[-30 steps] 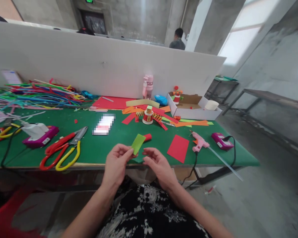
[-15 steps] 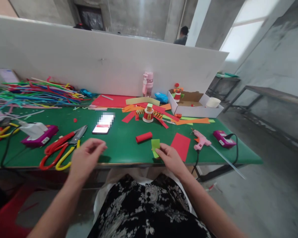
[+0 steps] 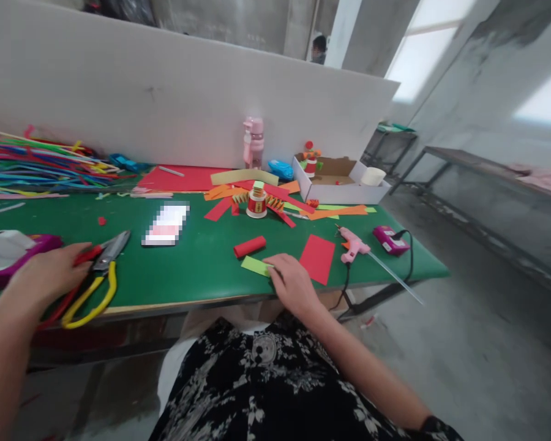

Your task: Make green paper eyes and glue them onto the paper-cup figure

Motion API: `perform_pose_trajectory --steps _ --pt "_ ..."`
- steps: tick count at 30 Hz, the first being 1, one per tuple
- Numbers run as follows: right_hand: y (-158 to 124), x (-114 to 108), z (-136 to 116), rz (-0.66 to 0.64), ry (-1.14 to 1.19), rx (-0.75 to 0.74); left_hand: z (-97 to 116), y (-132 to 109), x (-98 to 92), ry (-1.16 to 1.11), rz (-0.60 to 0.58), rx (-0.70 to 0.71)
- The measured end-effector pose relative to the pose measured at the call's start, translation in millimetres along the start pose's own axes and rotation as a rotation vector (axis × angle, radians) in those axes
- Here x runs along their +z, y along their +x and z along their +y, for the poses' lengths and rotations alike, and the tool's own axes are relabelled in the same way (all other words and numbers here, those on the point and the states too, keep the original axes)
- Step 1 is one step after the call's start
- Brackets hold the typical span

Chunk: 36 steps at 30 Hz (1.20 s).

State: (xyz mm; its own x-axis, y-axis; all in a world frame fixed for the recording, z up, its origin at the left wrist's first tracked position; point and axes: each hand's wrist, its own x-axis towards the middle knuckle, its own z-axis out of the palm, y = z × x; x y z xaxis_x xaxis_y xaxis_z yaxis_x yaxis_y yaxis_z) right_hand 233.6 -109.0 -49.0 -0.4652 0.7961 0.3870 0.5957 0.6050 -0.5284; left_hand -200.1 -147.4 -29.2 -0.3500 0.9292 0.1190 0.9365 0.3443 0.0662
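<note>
My right hand pinches the right end of a light green paper strip, low over the green tabletop. Just beyond the strip lies a red paper roll, and a red paper sheet is to the right of the hand. At the far left, my left hand is curled over the red handle of scissors; its fingertips are partly hidden. A yellow handle loop shows beside it. Farther back stands a small paper-cup figure with folded paper arms.
A phone lies left of centre. Coloured pipe cleaners pile up at back left. Paper strips, a pink bottle and a white box are at the back. A pink glue gun rests on the right.
My left hand has moved left and down onto the scissors. The green strip has turned from upright to nearly flat in my right hand. The view has shifted to the right.
</note>
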Motion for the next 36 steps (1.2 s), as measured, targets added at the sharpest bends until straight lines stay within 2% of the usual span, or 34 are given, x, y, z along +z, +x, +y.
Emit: perform_pose_trajectory --steps 2,4,5,8,10,11,15,17,19,22,24,27,29,31,34,35,36 --pt "-9.9 5.9 -2.5 -0.032 -0.026 -0.029 -0.2 0.9 0.0 0.072 -0.081 -0.074" --pt "-14.2 11.4 -3.5 -0.074 -0.085 -0.034 1.3 -6.3 -1.7 0.186 -0.093 -0.140" --pt "-14.6 13.7 -3.0 -0.098 -0.117 -0.031 3.1 -12.7 -2.6 0.239 -0.045 -0.154" --pt "-13.4 17.2 2.4 -0.171 -0.187 -0.034 15.8 -39.6 -4.9 0.271 0.265 -0.110" --pt "-14.6 15.3 8.5 -0.206 -0.196 -0.063 31.9 -59.9 -5.0 0.147 0.439 0.011" --pt "-16.4 13.1 11.8 -0.220 -0.185 -0.087 41.7 -69.6 -3.9 0.057 0.461 0.097" --pt "-27.5 2.7 21.3 -0.215 -0.104 -0.169 80.5 -97.3 11.6 -0.167 0.441 0.511" --pt "-29.4 0.6 21.6 -0.179 -0.084 -0.179 93.6 -101.7 21.5 -0.183 0.423 0.605" --pt "-25.0 1.4 19.1 -0.140 -0.089 -0.137 103.0 -99.7 26.0 -0.148 0.382 0.562" --pt "-5.8 3.9 12.2 -0.132 -0.150 0.016 117.0 -86.4 19.2 -0.010 0.242 0.339" --pt "11.4 4.1 7.3 -0.192 -0.209 0.109 129.4 -72.7 11.9 0.083 0.138 0.217" --pt "33.5 2.2 1.9 -0.323 -0.224 0.197 147.8 -51.3 8.7 0.110 0.101 0.197" --pt "41.9 0.7 0.7 -0.394 -0.186 0.238 151.4 -43.2 10.4 0.109 0.091 0.202" --pt "45.0 -0.4 0.8 -0.431 -0.159 0.251 142.2 -45.1 10.1 0.116 0.103 0.178" --pt "42.6 -2.3 -0.5 -0.414 -0.187 0.238 105.8 -64.7 1.6 0.170 0.152 0.024" --pt "40.7 -3.3 -2.2 -0.400 -0.209 0.234 90.6 -72.2 -2.4 0.198 0.134 -0.038" --pt "38.7 -4.5 -4.5 -0.388 -0.235 0.229 75.5 -78.4 -6.3 0.272 0.053 -0.137"
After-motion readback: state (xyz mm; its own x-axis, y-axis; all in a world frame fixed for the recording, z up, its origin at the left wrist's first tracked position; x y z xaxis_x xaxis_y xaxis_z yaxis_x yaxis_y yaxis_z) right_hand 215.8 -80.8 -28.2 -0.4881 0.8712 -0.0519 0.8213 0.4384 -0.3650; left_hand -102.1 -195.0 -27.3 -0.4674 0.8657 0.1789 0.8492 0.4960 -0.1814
